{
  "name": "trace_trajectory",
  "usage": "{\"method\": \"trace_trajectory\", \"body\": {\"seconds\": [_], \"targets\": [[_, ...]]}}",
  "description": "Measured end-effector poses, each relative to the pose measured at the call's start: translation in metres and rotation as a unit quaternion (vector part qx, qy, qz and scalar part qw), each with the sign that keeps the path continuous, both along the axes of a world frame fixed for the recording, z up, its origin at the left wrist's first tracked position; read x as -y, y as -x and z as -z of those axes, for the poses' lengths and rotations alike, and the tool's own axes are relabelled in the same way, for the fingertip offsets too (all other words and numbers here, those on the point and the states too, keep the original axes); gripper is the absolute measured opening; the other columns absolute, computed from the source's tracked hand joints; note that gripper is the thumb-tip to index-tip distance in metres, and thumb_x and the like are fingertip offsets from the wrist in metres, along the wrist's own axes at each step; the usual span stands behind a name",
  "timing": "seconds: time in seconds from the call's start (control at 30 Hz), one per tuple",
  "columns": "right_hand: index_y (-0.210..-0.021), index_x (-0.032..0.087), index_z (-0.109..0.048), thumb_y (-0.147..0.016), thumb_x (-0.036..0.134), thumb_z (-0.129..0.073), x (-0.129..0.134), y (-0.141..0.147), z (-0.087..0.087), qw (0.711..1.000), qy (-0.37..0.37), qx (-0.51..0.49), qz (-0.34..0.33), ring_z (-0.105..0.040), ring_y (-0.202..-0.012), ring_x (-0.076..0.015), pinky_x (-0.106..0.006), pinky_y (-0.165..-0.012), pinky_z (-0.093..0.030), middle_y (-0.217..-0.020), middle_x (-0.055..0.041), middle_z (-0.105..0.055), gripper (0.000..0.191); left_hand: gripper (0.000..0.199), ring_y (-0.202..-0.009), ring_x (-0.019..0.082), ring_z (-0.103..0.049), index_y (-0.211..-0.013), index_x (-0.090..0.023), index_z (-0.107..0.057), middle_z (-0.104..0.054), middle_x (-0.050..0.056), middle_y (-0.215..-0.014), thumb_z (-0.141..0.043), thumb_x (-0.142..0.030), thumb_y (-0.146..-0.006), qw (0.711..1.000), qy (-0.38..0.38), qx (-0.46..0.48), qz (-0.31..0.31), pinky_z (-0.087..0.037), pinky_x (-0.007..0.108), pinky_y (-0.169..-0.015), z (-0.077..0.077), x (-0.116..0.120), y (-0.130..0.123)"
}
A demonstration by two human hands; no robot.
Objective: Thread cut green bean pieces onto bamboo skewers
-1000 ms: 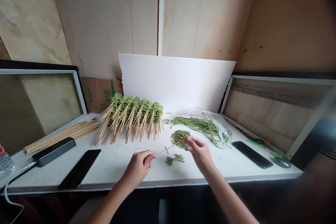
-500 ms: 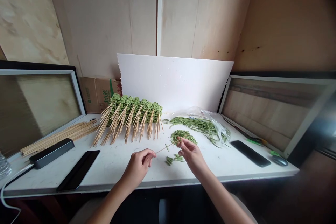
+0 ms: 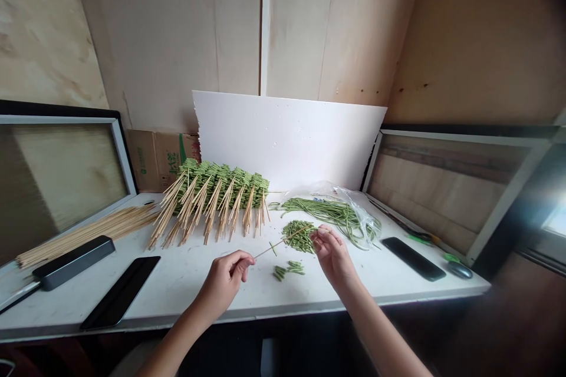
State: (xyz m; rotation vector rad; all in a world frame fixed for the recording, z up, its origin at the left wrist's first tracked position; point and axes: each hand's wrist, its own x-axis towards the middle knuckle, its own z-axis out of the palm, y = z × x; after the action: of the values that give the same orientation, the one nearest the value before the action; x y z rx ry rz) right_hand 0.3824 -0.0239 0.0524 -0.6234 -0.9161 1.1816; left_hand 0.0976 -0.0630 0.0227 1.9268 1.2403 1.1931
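Note:
My left hand [image 3: 225,277] is closed on the lower end of a thin bamboo skewer [image 3: 285,240], which slants up to the right. A short cut piece of green bean [image 3: 273,248] crosses the skewer partway along and looks threaded on it. Close to the skewer's far tip, my right hand [image 3: 332,254] has its fingers pinched together; what is in them is too small to make out. Below the tip lies a heap of cut bean pieces [image 3: 298,237] on the white table [image 3: 247,294]. Two little groups of bean pieces [image 3: 295,268] rest nearer to me.
Stacked bean skewers [image 3: 221,188] stand at the back left, sticks towards me. Bare skewers [image 3: 88,235], a black box-shaped device [image 3: 75,262] and a dark phone-like slab [image 3: 121,291] lie left. Long beans [image 3: 327,209] in a plastic bag, another phone [image 3: 413,258] and a mouse [image 3: 460,269] are right.
My right hand has moved slightly right, off the skewer's tip, so more of the skewer shows. The left hand keeps its hold. The whole view has shifted a little.

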Motion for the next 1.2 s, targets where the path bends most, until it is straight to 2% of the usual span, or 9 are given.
{"method": "trace_trajectory", "body": {"seconds": [0.2, 0.33, 0.57, 0.73, 0.83, 1.2], "targets": [[-0.084, 0.027, -0.072, -0.069, 0.030, -0.092, 0.0045, 0.0010, -0.0056, 1.000, -0.004, -0.009, 0.026, -0.069, -0.087, -0.0209, -0.029, -0.071, -0.055, -0.084, -0.0015, -0.071, 0.024, 0.040, -0.054, 0.012, -0.046, -0.092, -0.017, -0.072, -0.057, -0.001, -0.062, -0.049, -0.047, -0.103, 1.000, -0.012, -0.005, 0.003, -0.036, 0.023, -0.055, -0.0014, 0.0015, -0.0008], [-0.092, 0.027, -0.078, -0.066, 0.032, -0.094, 0.0028, 0.0023, -0.0036, 0.999, 0.007, -0.017, 0.036, -0.072, -0.095, -0.0232, -0.031, -0.075, -0.056, -0.096, -0.0042, -0.077, 0.031, 0.039, -0.054, 0.012, -0.047, -0.091, -0.017, -0.072, -0.057, -0.001, -0.062, -0.049, -0.047, -0.103, 1.000, -0.018, -0.012, 0.001, -0.036, 0.023, -0.055, -0.0001, 0.0005, -0.0016], [-0.094, 0.025, -0.082, -0.072, 0.042, -0.091, 0.0064, 0.0023, -0.0045, 1.000, 0.029, -0.008, -0.001, -0.071, -0.101, -0.0247, -0.028, -0.068, -0.055, -0.098, -0.0068, -0.078, 0.030, 0.040, -0.055, 0.013, -0.048, -0.093, -0.017, -0.072, -0.057, -0.001, -0.063, -0.049, -0.048, -0.103, 1.000, -0.019, -0.022, -0.009, -0.038, 0.023, -0.057, 0.0017, 0.0003, -0.0010], [-0.093, 0.026, -0.081, -0.067, 0.038, -0.094, 0.0088, 0.0068, -0.0064, 0.999, 0.040, -0.006, -0.002, -0.072, -0.102, -0.0287, -0.030, -0.064, -0.055, -0.101, -0.0083, -0.079, 0.032, 0.040, -0.054, 0.013, -0.048, -0.091, -0.017, -0.072, -0.057, 0.000, -0.062, -0.048, -0.048, -0.103, 0.999, -0.021, -0.024, -0.007, -0.038, 0.023, -0.056, 0.0003, 0.0018, -0.0022], [-0.093, 0.026, -0.081, -0.065, 0.036, -0.095, 0.0089, 0.0078, -0.0068, 0.999, 0.043, -0.008, -0.004, -0.073, -0.101, -0.0279, -0.029, -0.062, -0.054, -0.100, -0.0073, -0.079, 0.033, 0.040, -0.054, 0.013, -0.048, -0.092, -0.017, -0.072, -0.057, 0.000, -0.062, -0.048, -0.048, -0.103, 1.000, -0.020, -0.023, -0.007, -0.037, 0.023, -0.055, 0.0016, 0.0011, -0.0023], [-0.093, 0.028, -0.081, -0.073, 0.037, -0.090, 0.0064, 0.0060, -0.0005, 0.999, 0.041, -0.018, -0.027, -0.071, -0.103, -0.0253, -0.025, -0.058, -0.054, -0.101, -0.0057, -0.079, 0.024, 0.039, -0.055, 0.013, -0.049, -0.092, -0.017, -0.072, -0.057, 0.000, -0.062, -0.050, -0.047, -0.102, 1.000, -0.020, -0.017, -0.006, -0.038, 0.023, -0.056, 0.0042, 0.0001, -0.0007]]}}
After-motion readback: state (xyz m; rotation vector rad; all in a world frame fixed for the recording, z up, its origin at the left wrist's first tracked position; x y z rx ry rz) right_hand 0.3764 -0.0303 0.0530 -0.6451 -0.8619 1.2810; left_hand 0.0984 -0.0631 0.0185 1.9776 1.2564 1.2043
